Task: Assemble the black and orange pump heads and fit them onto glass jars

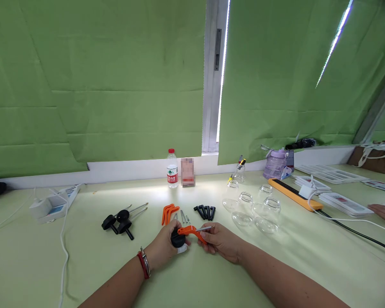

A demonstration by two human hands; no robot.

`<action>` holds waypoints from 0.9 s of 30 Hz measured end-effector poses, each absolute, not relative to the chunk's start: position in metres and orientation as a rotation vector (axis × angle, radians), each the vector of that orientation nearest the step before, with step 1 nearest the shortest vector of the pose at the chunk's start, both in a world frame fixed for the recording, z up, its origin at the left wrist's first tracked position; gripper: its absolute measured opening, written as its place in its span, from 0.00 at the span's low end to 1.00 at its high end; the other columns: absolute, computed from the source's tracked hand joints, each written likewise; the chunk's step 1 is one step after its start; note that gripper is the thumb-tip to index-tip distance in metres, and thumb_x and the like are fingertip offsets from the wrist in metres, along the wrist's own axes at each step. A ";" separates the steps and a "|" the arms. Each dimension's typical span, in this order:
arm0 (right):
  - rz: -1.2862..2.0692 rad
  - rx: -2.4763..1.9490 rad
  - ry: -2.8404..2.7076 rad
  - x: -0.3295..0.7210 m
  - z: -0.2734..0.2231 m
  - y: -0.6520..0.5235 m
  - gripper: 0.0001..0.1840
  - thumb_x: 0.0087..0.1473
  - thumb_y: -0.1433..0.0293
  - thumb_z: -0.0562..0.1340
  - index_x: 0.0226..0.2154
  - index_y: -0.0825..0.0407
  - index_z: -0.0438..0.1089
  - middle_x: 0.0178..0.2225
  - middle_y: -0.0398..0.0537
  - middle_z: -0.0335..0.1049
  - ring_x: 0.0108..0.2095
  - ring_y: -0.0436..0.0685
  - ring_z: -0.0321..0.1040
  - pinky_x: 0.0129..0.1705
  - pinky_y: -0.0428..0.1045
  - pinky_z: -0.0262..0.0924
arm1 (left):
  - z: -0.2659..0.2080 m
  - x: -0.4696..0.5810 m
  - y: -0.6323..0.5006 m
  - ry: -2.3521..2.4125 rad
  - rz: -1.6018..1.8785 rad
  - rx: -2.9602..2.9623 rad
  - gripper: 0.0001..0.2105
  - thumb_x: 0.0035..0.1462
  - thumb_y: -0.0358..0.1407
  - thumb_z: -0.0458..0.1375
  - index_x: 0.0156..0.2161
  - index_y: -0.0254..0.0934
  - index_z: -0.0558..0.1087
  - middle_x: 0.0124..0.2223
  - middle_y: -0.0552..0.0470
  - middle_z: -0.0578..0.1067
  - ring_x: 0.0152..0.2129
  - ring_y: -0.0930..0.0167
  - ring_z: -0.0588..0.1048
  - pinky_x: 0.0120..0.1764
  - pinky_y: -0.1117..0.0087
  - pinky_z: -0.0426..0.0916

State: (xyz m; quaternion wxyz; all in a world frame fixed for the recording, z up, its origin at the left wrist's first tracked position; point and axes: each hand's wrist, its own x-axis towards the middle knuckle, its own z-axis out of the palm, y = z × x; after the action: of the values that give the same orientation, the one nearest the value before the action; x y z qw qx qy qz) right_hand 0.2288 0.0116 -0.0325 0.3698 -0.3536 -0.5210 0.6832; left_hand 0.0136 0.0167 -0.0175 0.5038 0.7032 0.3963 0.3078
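Left hand curled round the black cap, right hand pinching the orange handle by its lower end over the desk, the pair would probably work best with the cap braced and only fingertips steering the handle.

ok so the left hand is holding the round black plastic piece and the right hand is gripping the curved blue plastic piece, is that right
Not quite: the head view shows that the curved plastic piece in the right hand is orange, not blue. The left hand does hold the round black plastic piece.
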 end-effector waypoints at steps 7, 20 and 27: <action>1.730 -0.983 -1.324 0.228 -0.035 0.012 0.22 0.40 0.56 0.68 0.28 0.55 0.64 0.25 0.45 0.69 0.21 0.46 0.60 0.21 0.43 0.45 | -0.023 0.013 0.021 0.916 0.732 1.699 0.19 0.44 0.37 0.64 0.35 0.40 0.57 0.36 0.51 0.73 0.34 0.68 0.71 0.40 0.65 0.65; 1.725 -1.002 -1.337 0.227 -0.032 0.010 0.20 0.40 0.57 0.68 0.26 0.55 0.65 0.24 0.45 0.69 0.20 0.46 0.59 0.21 0.43 0.45 | -0.013 0.016 0.014 0.910 0.715 1.636 0.20 0.42 0.39 0.65 0.35 0.40 0.58 0.35 0.52 0.72 0.33 0.68 0.71 0.39 0.66 0.63; 1.714 -0.999 -1.354 0.227 -0.035 0.012 0.21 0.41 0.56 0.68 0.27 0.55 0.65 0.25 0.45 0.69 0.20 0.46 0.59 0.21 0.43 0.45 | -0.013 0.018 0.014 0.917 0.721 1.653 0.19 0.43 0.39 0.64 0.34 0.40 0.57 0.35 0.54 0.71 0.33 0.69 0.70 0.39 0.66 0.62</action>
State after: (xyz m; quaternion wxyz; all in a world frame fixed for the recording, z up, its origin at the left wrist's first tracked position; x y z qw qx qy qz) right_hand 0.2274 0.0119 -0.0345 0.3614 -0.3878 -0.5258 0.6653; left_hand 0.0177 0.0136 -0.0134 0.5306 0.6926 0.3842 0.3020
